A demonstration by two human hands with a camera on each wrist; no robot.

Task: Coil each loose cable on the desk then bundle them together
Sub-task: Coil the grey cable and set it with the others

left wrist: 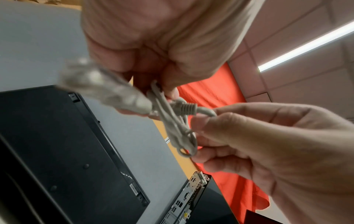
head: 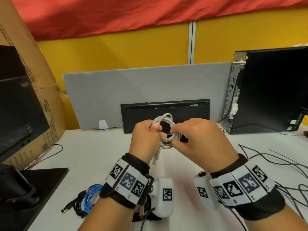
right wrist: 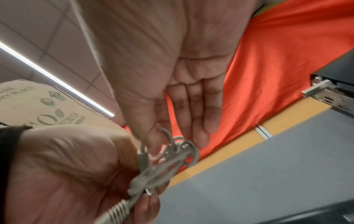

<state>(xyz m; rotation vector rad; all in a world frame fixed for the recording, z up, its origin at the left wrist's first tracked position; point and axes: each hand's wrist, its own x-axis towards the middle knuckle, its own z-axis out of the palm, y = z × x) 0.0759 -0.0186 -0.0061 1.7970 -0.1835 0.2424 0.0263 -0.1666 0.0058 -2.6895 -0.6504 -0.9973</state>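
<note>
A pale grey network cable [head: 164,120] is wound into a small coil and held up above the white desk [head: 93,152]. My left hand [head: 146,135] grips the coil's left side in a fist. My right hand [head: 196,135] pinches a strand at the coil's right side between thumb and forefinger. One plug [head: 155,160] dangles below the left hand. The left wrist view shows the coil [left wrist: 178,130] and a ribbed plug boot [left wrist: 184,106] by the right hand's fingertips [left wrist: 201,122]. In the right wrist view, the strands [right wrist: 172,159] cross between both hands. A blue coil [head: 88,197] and black coils [head: 78,205] lie at the desk's near left.
A black keyboard [head: 165,107] leans upright against the grey divider [head: 116,90]. A computer tower [head: 270,90] stands at the right, with loose thin black wires [head: 275,159] spread before it. At the left are a cardboard box [head: 33,80] and a monitor base [head: 41,180].
</note>
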